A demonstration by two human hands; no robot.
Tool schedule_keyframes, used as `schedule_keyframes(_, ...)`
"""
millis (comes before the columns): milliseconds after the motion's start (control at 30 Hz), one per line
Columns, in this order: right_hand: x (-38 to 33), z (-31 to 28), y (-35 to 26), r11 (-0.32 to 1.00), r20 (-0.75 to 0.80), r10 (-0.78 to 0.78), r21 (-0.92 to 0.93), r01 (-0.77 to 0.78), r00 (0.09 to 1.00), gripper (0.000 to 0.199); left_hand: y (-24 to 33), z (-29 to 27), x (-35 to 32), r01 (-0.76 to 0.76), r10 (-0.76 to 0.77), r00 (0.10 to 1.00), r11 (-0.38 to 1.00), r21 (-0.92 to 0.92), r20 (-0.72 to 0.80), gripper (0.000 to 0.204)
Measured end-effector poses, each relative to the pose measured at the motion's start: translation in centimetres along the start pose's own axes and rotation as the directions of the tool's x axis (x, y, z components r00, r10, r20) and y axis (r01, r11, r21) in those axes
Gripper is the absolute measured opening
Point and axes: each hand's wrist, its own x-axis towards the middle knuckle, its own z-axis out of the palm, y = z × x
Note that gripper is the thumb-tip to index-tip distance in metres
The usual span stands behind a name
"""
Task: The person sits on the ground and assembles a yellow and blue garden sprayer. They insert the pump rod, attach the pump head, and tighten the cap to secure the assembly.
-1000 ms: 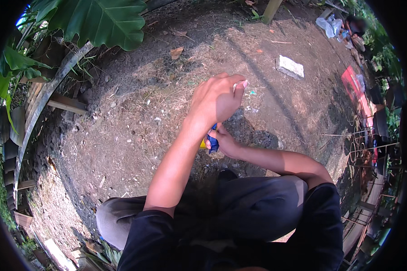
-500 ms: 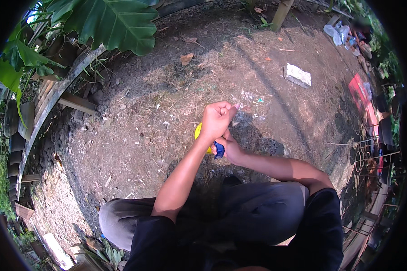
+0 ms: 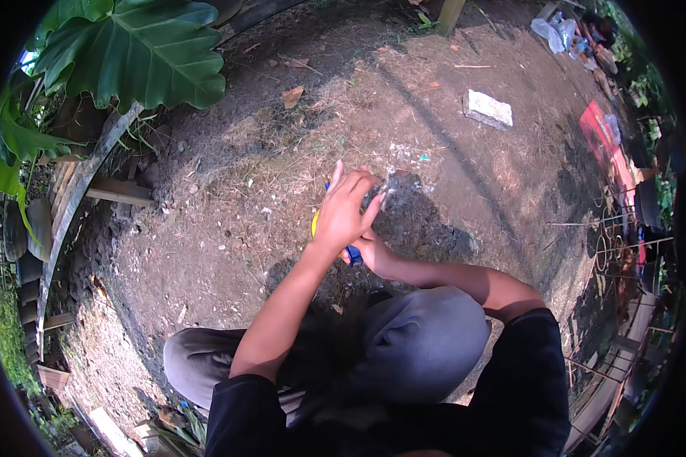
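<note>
My left hand (image 3: 343,215) is stretched out over the ground in front of my knees, its fingers apart and its thumb out to the right. Close beneath its wrist is my right hand (image 3: 375,254), its fingers mostly hidden, closed around a blue-and-yellow object (image 3: 354,255). A blue end shows by the right hand, and a yellow part sticks out left of the left hand. The left hand covers most of this object, so its kind cannot be made out.
Bare dirt with dry grass and small debris lies around. A white block (image 3: 488,110) rests at the far right, and a red sheet (image 3: 601,131) lies farther right. Large green leaves (image 3: 133,49) overhang a curved border (image 3: 91,171) on the left. Thin metal rods (image 3: 613,247) stand at right.
My left hand has gone from curled fingers to spread fingers. Both hands have shifted slightly left in view, and the whole view has moved a little. My right knee has shifted left.
</note>
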Motion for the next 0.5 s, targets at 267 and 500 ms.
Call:
schedule_keyframes(267, 1.8, -1.2, -3.8, 0.956, 0.116, 0.267, 0.094, -0.278, 0.957, 0.066, 8.8, -7.6, 6.3, 0.391, -0.371, 0.920, 0.851, -0.350, 0.125, 0.031)
schedule_keyframes(500, 1.9, 0.9, -9.3, 0.901, 0.103, 0.429, -0.111, -0.418, 0.897, 0.026, 9.6, -6.7, 7.5, 0.059, -0.063, 0.998, 0.951, 0.304, 0.004, 0.043)
